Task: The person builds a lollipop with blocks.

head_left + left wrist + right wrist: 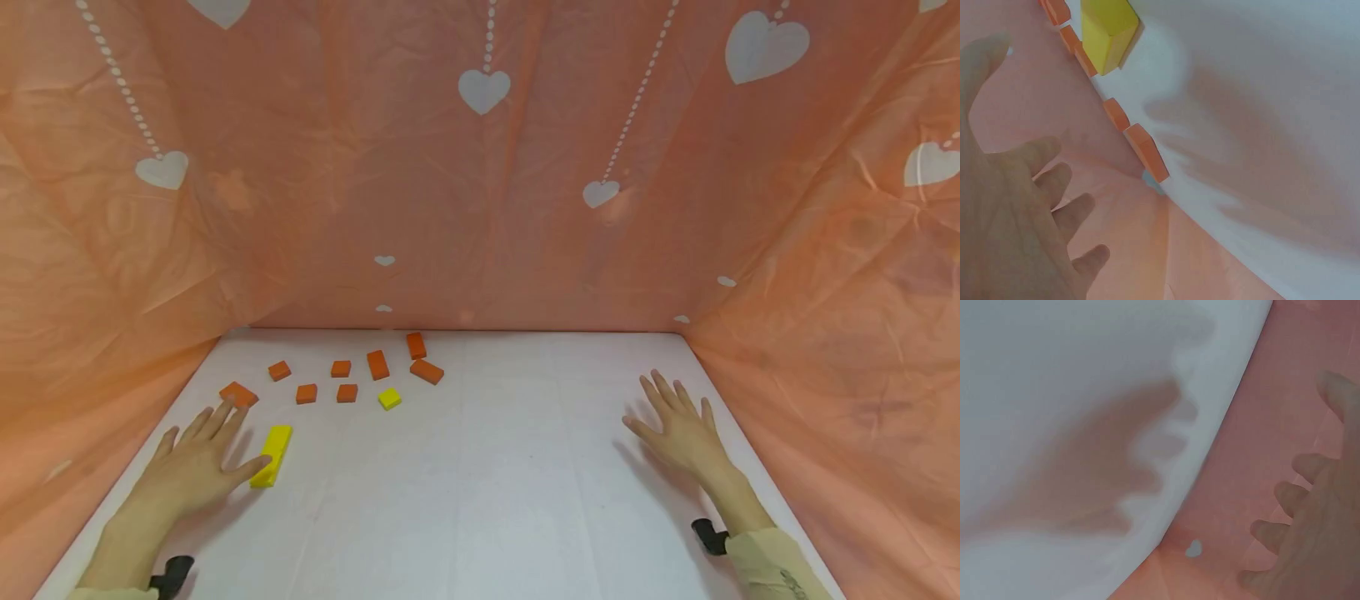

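My left hand point(193, 468) hovers over the left side of the white table, palm down with fingers spread and nothing in it. In the head view its thumb overlaps a long yellow block point(274, 454), and its fingertips overlap an orange block point(238, 394). The left wrist view shows the yellow block point(1109, 37) standing apart from the hand. Over the right side, my right hand point(682, 433) is held spread and holds nothing, its shadow falling on the tabletop. Farther back lie small orange blocks point(306, 394), longer orange blocks point(378, 365) and a small yellow block point(389, 399).
The white table point(510, 483) is enclosed at the back and both sides by orange cloth point(540, 258) printed with white hearts. A black strap piece point(174, 575) is at the left wrist, and another black piece point(708, 537) at the right.
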Tool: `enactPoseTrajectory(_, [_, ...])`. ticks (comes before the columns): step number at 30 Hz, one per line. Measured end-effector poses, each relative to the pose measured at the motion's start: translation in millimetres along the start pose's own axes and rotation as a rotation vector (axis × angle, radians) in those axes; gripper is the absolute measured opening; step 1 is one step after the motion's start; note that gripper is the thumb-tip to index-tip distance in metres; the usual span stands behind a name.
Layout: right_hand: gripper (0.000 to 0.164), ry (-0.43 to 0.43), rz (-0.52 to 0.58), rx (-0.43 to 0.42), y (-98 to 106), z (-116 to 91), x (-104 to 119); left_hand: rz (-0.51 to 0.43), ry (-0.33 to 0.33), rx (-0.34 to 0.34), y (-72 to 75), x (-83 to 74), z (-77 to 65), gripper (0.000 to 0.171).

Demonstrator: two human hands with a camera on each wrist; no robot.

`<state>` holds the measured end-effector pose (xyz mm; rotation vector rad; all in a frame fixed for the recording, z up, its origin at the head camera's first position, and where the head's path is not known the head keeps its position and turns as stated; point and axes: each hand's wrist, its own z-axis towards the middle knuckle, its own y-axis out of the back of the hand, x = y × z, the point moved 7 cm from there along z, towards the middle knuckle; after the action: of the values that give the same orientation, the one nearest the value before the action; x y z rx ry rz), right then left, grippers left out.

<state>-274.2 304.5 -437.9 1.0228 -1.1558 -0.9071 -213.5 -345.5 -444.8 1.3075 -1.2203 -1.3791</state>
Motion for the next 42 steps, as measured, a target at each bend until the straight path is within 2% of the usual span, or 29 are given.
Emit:
enactPoseTrajectory(7, [0.081, 0.059, 0.010, -0.065, 0.9, 14.0, 30.4, -0.017, -0.047, -0.060, 5.0, -2.4, -2.6, 0.097])
enactPoseTrajectory(14, [0.074, 0.166, 0.045, -0.154, -3.8, 26.8, 72.3, -0.060, -0.144, -0.195, 8.9, -7.0, -5.1, 0.084])
enactPoseTrajectory(18, [0.072, 0.228, 0.071, -0.182, -8.6, 34.5, 99.8, -0.120, -0.160, -0.215, 7.2, -5.2, -5.7, 0.080])
enactPoseTrajectory(21, [0.071, 0.260, 0.095, -0.176, -14.1, 39.7, 119.5, -0.176, -0.179, -0.201, 3.7, -4.4, -5.2, 0.077])
enactPoseTrajectory(26, [0.069, 0.305, 0.150, -0.149, -25.4, 47.8, 152.7, -0.228, -0.206, -0.122, -4.6, -4.6, -3.8, 0.079])
enactPoseTrajectory(30, [0.068, 0.337, 0.186, -0.113, -35.6, 54.4, 179.4, -0.211, -0.207, -0.056, -11.0, -4.5, -1.5, 0.085])
enactPoseTrajectory(35, [0.067, 0.357, 0.211, -0.026, -52.4, 61.3, 209.5, -0.192, -0.189, 0.005, -18.2, -4.9, -0.9, 0.085])
enactPoseTrajectory(42, [0.066, 0.398, 0.236, 0.072, -78.2, 65.9, 245.2, -0.167, -0.192, 0.027, -26.5, -3.6, 0.3, 0.080])
